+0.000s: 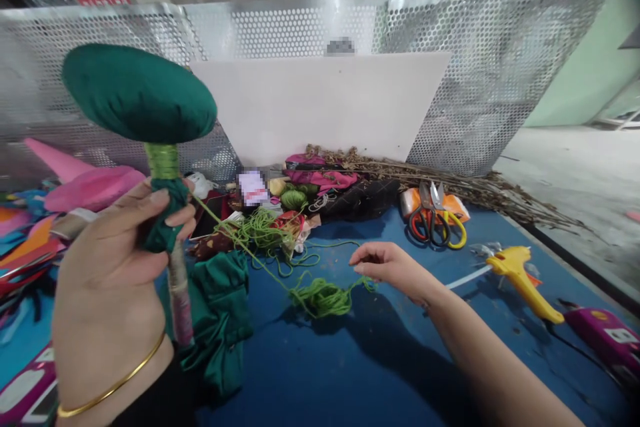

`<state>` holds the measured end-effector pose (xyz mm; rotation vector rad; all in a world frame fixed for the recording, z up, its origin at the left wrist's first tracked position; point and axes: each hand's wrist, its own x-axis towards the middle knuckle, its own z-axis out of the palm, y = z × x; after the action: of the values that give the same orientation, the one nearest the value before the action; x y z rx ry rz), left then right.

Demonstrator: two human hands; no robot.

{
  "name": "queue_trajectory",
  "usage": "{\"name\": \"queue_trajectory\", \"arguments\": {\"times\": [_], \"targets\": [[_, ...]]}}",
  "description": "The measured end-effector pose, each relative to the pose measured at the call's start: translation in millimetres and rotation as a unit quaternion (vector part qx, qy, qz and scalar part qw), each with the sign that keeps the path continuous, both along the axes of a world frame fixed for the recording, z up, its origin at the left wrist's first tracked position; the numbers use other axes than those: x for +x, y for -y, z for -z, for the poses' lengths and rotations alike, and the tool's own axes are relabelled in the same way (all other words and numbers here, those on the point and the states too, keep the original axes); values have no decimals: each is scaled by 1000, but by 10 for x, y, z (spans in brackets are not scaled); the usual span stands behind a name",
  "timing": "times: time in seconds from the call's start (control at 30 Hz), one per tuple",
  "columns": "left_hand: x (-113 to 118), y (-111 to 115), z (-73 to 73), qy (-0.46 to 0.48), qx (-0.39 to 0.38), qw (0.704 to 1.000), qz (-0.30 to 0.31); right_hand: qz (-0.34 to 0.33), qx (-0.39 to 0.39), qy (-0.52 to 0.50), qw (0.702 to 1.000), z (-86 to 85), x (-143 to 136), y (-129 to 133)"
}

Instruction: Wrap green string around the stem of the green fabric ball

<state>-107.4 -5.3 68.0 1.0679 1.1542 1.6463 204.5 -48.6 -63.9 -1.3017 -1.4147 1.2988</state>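
My left hand [115, 260] is wrapped round a stick [179, 293] topped by a puffy, dark green cloth-covered head [140, 93]. Light green yarn is wound in a band [163, 160] under that head, and gathered green cloth shows between my fingers. From the band a strand runs down to a loose bundle of green yarn [323, 297] on the table. My right hand [383, 263] is over the table with fingers curled together, and loops of the same yarn reach its underside. The exact grip at its fingertips is hidden.
Dark green cloth [220, 320] lies beside the stick on the blue table [300, 373]. Scissors [430, 220], a yellow glue gun [525, 280] and dried branches [470, 187] are at the right. Pink pieces [95, 187] lie left; a white board [330, 107] stands behind.
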Motion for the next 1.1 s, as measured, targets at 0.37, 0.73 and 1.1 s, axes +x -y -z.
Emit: {"name": "queue_trajectory", "arguments": {"times": [0.37,0.73,1.1], "targets": [[99,-46,9,6,20,980,198,-72,184,280,940,53,-610,359],[-41,-90,49,19,57,982,181,-47,183,318,929,299,-493,201],[-110,-162,73,9,65,981,182,74,127,145,978,360,-183,-29]]}}
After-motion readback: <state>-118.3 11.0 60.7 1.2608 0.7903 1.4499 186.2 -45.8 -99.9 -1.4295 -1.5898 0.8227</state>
